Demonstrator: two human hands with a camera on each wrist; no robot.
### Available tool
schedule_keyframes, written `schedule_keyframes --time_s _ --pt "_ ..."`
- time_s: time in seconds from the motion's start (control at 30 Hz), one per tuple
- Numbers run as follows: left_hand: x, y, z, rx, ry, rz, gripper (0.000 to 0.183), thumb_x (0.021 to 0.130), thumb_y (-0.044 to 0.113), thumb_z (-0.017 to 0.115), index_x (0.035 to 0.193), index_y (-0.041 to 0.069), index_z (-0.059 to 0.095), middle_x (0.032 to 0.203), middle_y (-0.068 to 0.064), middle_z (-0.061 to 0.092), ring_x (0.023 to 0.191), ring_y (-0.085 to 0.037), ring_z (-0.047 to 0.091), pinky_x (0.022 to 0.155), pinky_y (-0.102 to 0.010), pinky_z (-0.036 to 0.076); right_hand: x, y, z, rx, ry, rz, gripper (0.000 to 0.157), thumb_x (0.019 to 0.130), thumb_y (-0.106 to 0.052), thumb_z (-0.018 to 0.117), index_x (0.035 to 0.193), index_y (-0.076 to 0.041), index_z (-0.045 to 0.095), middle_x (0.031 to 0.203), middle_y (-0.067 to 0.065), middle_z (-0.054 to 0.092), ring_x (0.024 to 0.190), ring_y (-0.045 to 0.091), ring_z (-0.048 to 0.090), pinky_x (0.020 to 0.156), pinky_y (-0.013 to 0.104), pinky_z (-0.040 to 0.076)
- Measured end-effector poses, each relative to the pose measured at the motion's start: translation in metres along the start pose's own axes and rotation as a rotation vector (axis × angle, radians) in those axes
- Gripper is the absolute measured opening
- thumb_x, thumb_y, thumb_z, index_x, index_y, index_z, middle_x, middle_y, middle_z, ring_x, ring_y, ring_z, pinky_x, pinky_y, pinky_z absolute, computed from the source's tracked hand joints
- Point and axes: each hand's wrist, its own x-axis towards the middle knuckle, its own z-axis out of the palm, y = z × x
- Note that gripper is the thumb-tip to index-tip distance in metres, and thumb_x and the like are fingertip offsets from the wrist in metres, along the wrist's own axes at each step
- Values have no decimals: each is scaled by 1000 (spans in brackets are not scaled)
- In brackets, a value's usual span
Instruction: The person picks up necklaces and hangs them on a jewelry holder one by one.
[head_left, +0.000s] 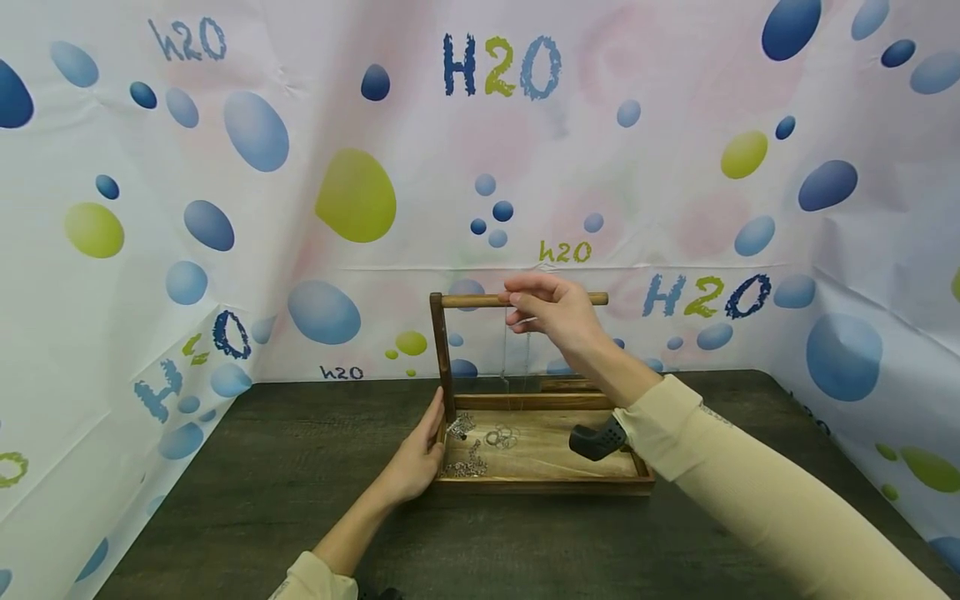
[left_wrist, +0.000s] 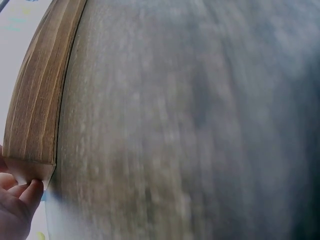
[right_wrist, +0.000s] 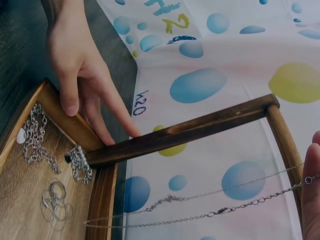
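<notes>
A wooden jewellery stand (head_left: pixel 540 486) has a shallow tray, an upright post (head_left: pixel 442 350) on the left and a round bar (head_left: pixel 472 301) across the top. My right hand (head_left: pixel 551 312) is up at the bar, pinching a thin silver chain necklace (right_wrist: pixel 197 218) between thumb and fingertips. Its two strands hang down towards the tray's back edge. My left hand (head_left: pixel 412 458) rests along the tray's left side, fingers extended. In the right wrist view, left fingertips (right_wrist: pixel 134 131) touch the post and the thumb lies at the tray wall. In the left wrist view, it is at the tray's corner.
Silver chains (head_left: pixel 468 463) lie at the tray's left end, beside several thin rings (head_left: pixel 501 437). The stand sits on a dark wooden table (head_left: pixel 300 467). A white backdrop (head_left: pixel 420 167) with blue and green spots rises behind. A black wrist device (head_left: pixel 596 440) hangs below the right sleeve.
</notes>
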Motion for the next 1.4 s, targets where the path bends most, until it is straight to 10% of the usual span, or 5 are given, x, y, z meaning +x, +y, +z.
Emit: schedule_keyframes --time_s 1.0,1.4 --pt "0 0 0 4 8 1 86 94 -19 40 164 15 2 162 -24 17 148 -37 18 93 -45 37 -8 2 -42 -11 45 -8 23 100 -8 61 122 -2 67 106 5 73 79 17 68 74 34 58" --pt "0 0 -1 -6 1 -10 87 95 -19 39 164 19 3 163 -23 15 149 -37 17 65 -36 43 -14 4 -62 12 66 7 24 99 -9 64 122 -5 68 107 5 73 81 19 69 74 31 58"
